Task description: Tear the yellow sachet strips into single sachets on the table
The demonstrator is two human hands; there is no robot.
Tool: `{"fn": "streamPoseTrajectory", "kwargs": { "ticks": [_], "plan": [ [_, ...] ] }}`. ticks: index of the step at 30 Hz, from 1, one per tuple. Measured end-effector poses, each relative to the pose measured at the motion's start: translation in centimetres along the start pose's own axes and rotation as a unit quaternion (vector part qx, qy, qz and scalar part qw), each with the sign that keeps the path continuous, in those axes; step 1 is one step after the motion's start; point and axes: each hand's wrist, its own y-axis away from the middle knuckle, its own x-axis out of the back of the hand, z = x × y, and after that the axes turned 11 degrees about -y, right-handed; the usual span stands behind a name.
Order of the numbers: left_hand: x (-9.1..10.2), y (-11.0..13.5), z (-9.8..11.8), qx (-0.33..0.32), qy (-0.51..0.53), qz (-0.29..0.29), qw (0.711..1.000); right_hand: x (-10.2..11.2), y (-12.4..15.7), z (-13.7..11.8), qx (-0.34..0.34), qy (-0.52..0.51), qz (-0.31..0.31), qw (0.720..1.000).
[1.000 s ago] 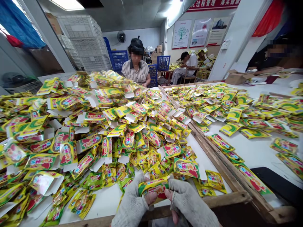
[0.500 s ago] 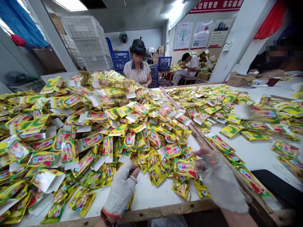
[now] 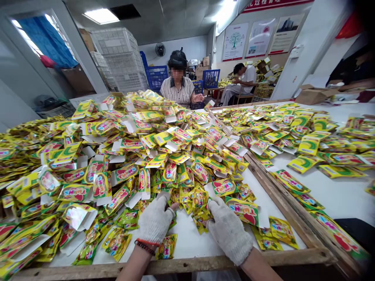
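My left hand (image 3: 156,219), in a white knit glove with bare fingertips, is at the front edge of a heap of printed packs. Its fingers are curled with the thumb close to them, and what they hold, if anything, is hidden. A small yellow sachet (image 3: 166,246) lies just below it. To the right, my gloved right hand (image 3: 230,231) has thumb and fingers closed on a yellow sachet (image 3: 200,221) at the heap's edge. A flat yellow-green box (image 3: 242,210) with an open white flap lies beyond that hand.
Open-flapped boxes form a high heap (image 3: 123,148) ahead and left. A wooden strip (image 3: 281,199) divides the white table, with more boxes (image 3: 301,164) beyond it. A wooden rail (image 3: 202,264) edges the front. A co-worker (image 3: 177,88) sits opposite; a dark flat object (image 3: 353,234) lies right.
My right hand has moved left from beside the divider to the sachets. A blurred box in the air over the right side is no longer airborne. The co-worker's hand has risen; the view has shifted.
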Motion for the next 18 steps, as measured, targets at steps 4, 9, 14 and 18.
{"fn": "streamPoseTrajectory", "kwargs": {
  "ticks": [4,9,14,18],
  "plan": [
    [-0.7,-0.2,0.5,-0.038,0.084,0.013,0.996,1.4,0.8,0.4,-0.005,-0.108,0.01,0.994],
    [-0.4,2.3,1.1,-0.059,0.458,-0.077,0.883,2.2,1.3,-0.3,-0.052,-0.277,-0.007,0.959],
    [-1.3,4.5,2.9,-0.053,0.556,-0.129,0.819,0.9,1.5,-2.2,-0.088,-0.506,-0.213,0.831],
    [-1.9,4.9,3.3,-0.058,0.462,-0.062,0.883,0.0,1.6,-2.0,-0.111,-0.542,-0.194,0.81]
  ]
}}
